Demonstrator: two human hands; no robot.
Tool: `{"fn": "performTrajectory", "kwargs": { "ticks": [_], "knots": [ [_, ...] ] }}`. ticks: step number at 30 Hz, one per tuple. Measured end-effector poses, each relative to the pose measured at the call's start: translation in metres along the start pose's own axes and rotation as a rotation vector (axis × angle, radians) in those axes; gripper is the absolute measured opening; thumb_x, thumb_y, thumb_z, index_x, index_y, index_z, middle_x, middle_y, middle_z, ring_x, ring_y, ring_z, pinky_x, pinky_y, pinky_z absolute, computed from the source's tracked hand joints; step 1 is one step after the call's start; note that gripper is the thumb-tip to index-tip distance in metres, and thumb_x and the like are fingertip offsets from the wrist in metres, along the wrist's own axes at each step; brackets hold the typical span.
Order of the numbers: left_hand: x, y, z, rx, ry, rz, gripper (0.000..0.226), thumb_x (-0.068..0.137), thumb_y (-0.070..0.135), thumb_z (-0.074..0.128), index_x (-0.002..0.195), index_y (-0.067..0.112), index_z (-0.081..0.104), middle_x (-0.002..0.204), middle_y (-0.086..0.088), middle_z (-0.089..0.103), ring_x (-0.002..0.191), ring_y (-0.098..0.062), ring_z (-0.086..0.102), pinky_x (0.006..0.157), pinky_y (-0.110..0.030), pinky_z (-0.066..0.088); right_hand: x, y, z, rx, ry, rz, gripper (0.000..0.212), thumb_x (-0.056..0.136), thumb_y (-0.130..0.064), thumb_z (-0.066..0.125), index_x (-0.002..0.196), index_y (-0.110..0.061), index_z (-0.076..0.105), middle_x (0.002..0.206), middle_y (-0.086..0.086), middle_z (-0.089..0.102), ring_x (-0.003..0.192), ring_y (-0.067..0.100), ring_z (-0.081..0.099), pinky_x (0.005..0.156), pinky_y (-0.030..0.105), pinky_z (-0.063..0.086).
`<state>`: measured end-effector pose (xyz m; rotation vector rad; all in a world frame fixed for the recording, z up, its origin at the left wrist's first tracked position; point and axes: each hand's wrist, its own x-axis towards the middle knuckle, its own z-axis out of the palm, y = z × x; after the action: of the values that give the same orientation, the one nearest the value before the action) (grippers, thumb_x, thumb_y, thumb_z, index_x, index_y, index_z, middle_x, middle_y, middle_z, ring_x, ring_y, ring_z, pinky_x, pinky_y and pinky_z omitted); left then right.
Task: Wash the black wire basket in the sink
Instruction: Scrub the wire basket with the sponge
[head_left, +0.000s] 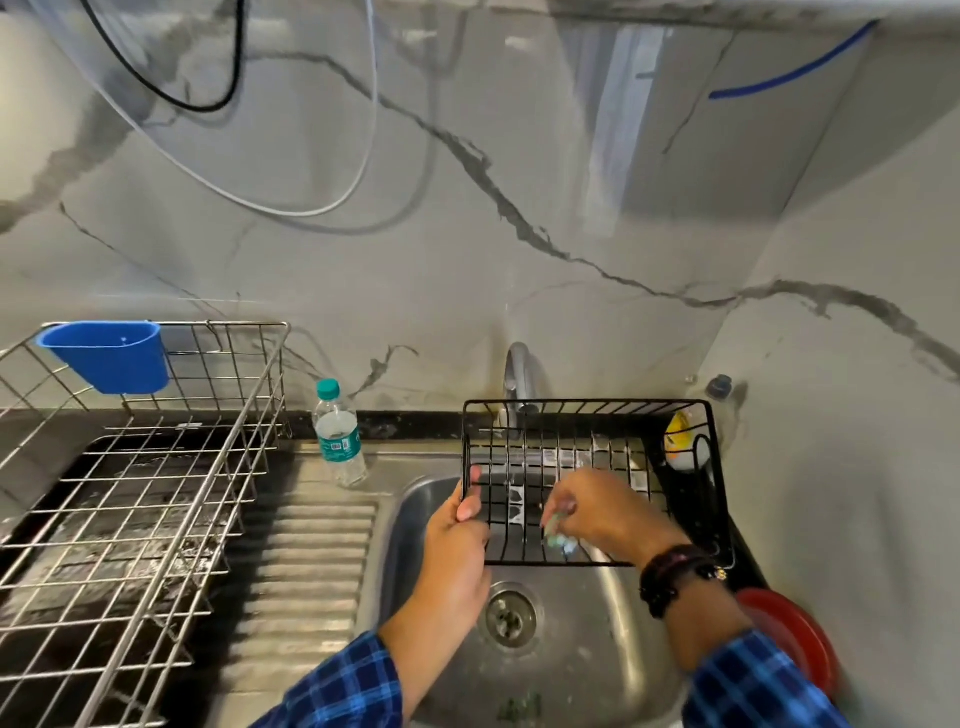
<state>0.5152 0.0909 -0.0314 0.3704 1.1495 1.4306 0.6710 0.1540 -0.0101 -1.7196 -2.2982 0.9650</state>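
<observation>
The black wire basket (587, 410) is held tilted over the steel sink (582, 665), its open side facing me. My left hand (462, 540) grips the basket's left edge. My right hand (602, 512) is inside the basket, fingers closed on a small greenish scrubber (558, 535) pressed against the wires. Patches of white foam cling to the basket's grid. The tap (519, 374) rises behind the basket, partly hidden by it.
A large steel wire rack (156, 467) with a blue plastic cup (109, 356) hooked on it stands at the left. A water bottle (337, 431) stands by the drainboard. A red bowl (795, 639) sits at the right, a yellow object (680, 431) behind the basket.
</observation>
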Motion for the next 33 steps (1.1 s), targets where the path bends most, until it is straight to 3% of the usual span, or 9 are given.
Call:
{"fn": "performTrajectory", "kwargs": {
  "ticks": [4,6,9,12,18,22,25,29,33],
  "knots": [
    [0.002,-0.003,-0.004,-0.014,-0.006,-0.012,0.051,0.081,-0.028,0.026,0.069,0.015,0.051,0.100,0.005,0.065,0.136,-0.026,0.045,0.124,-0.052,0.015,0.010,0.000,-0.008,0.015,0.660,0.117,0.005,0.094,-0.014,0.065,0.097,-0.015,0.068,0.098,-0.003,0.065,0.081,0.003,0.058,0.071,0.011,0.048],
    [-0.001,0.001,-0.002,-0.015,-0.035,-0.005,0.054,0.081,-0.029,0.024,0.068,0.015,0.051,0.094,0.007,0.064,0.130,-0.018,0.050,0.124,-0.051,0.016,0.018,-0.002,-0.010,0.065,0.806,0.150,0.008,0.094,-0.011,0.064,0.101,-0.013,0.069,0.103,0.002,0.063,0.080,0.004,0.054,0.065,0.004,0.036],
    [-0.004,0.001,0.001,0.006,-0.099,0.012,0.050,0.081,-0.031,0.023,0.074,0.006,0.056,0.086,0.008,0.058,0.097,0.001,0.055,0.123,-0.047,0.020,0.024,-0.009,-0.009,0.105,0.773,0.163,0.014,0.094,-0.007,0.063,0.105,-0.014,0.069,0.111,0.003,0.062,0.085,0.003,0.054,0.059,-0.002,0.034],
    [-0.002,-0.005,0.001,0.040,-0.108,0.020,0.038,0.081,-0.031,0.023,0.110,-0.023,0.047,0.085,0.006,0.053,0.084,0.007,0.059,0.122,-0.043,0.020,0.025,-0.022,0.006,0.092,0.706,0.095,0.014,0.096,-0.009,0.061,0.102,-0.017,0.069,0.106,-0.003,0.062,0.087,0.002,0.056,0.066,0.002,0.038],
    [-0.005,-0.014,0.007,0.026,-0.106,0.025,0.063,0.078,-0.029,0.023,0.066,0.016,0.065,0.082,-0.001,0.072,0.092,-0.012,0.057,0.095,-0.030,0.039,0.030,-0.040,0.033,0.154,0.457,-0.021,0.010,0.092,-0.015,0.068,0.100,-0.019,0.072,0.102,-0.005,0.066,0.095,0.008,0.064,0.083,0.019,0.053],
    [-0.001,-0.018,-0.003,0.030,0.000,0.002,0.051,0.079,-0.028,0.024,0.066,0.015,0.048,0.119,-0.003,0.063,0.114,-0.010,0.048,0.115,-0.038,0.025,0.029,-0.007,0.014,1.024,0.780,0.323,0.009,0.088,-0.003,0.069,0.091,-0.010,0.073,0.090,0.002,0.073,0.079,0.012,0.068,0.060,0.017,0.052],
    [-0.004,-0.025,-0.014,0.040,0.015,-0.089,0.054,0.080,-0.028,0.022,0.067,0.018,0.047,0.102,0.002,0.059,0.082,-0.009,0.048,0.066,-0.026,0.033,0.037,0.019,-0.001,1.499,0.971,0.512,0.007,0.092,0.001,0.062,0.092,-0.004,0.067,0.089,0.012,0.071,0.056,0.007,0.066,0.043,0.015,0.048],
    [-0.012,-0.044,-0.015,0.079,0.020,-0.247,0.051,0.079,-0.028,0.023,0.072,0.016,0.048,0.091,-0.003,0.056,0.066,-0.015,0.041,0.052,-0.027,0.029,0.031,0.008,0.018,1.127,0.905,0.582,0.012,0.084,0.002,0.064,0.090,-0.007,0.068,0.077,0.004,0.071,0.056,0.007,0.062,0.043,0.018,0.044],
    [-0.017,-0.057,-0.003,0.147,-0.006,-0.348,0.048,0.081,-0.026,0.021,0.071,0.016,0.043,0.065,-0.003,0.043,0.055,-0.017,0.032,0.055,-0.030,0.025,0.029,-0.029,0.061,0.932,0.622,0.385,0.021,0.075,0.001,0.068,0.062,-0.014,0.070,0.055,-0.007,0.064,0.053,0.010,0.056,0.046,0.023,0.042]
  ]
}}
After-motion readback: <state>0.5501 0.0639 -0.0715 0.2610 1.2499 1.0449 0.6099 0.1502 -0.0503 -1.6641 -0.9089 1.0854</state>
